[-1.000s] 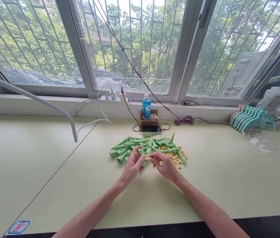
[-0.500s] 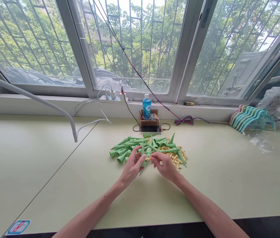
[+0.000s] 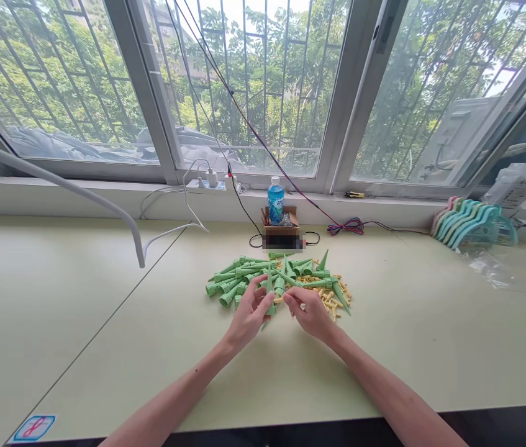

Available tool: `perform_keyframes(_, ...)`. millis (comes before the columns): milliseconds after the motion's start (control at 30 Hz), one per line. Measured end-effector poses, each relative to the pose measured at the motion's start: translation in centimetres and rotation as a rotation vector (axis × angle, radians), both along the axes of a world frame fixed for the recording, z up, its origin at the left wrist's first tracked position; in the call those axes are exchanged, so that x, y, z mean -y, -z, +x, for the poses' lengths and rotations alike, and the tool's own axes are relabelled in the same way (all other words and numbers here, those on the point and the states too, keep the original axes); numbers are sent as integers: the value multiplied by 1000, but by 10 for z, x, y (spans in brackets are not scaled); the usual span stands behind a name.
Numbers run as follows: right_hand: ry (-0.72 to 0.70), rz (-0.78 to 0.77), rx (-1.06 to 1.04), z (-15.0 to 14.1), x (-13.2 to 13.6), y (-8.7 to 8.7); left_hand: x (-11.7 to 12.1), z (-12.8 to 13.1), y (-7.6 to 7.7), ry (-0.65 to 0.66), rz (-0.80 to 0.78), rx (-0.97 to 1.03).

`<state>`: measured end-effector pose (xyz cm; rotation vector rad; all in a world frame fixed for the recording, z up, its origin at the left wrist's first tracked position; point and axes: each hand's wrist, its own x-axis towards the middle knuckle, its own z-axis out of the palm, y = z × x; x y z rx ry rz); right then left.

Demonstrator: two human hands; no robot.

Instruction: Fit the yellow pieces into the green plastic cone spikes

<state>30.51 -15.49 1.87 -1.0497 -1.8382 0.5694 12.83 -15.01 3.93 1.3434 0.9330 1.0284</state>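
Note:
A heap of green cone-shaped plastic spikes point(image 3: 244, 274) lies on the pale green table point(image 3: 412, 347), with several small yellow pieces point(image 3: 332, 298) at its right side. My left hand point(image 3: 248, 316) is closed round one green spike point(image 3: 269, 297) at the near edge of the heap. My right hand point(image 3: 312, 313) pinches a small yellow piece point(image 3: 278, 300) against the side of that spike. Both hands meet just in front of the heap.
A small cardboard box point(image 3: 281, 233) with a blue bottle point(image 3: 276, 200) stands behind the heap by the window sill. Red and black cables point(image 3: 346, 226) run along the sill. Coloured hangers point(image 3: 470, 223) lie at the far right. A white lamp arm point(image 3: 81, 195) reaches over the left.
Both hands stay at the same spot; the fingers have shifted only slightly round the spike and the yellow piece.

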Motion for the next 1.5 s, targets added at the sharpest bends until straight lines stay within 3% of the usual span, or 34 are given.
perform_keyframes(567, -42, -17, -11, 2, -4, 11, 1, 0, 1, 58, 59, -41)
perform_keyframes(1000, -53, 1, 48, 3, -5, 10, 0, 2, 2, 47, 44, 26)
perform_keyframes(1500, -98, 4, -45, 1, 1, 3, 0, 2, 1, 30, 36, 52)
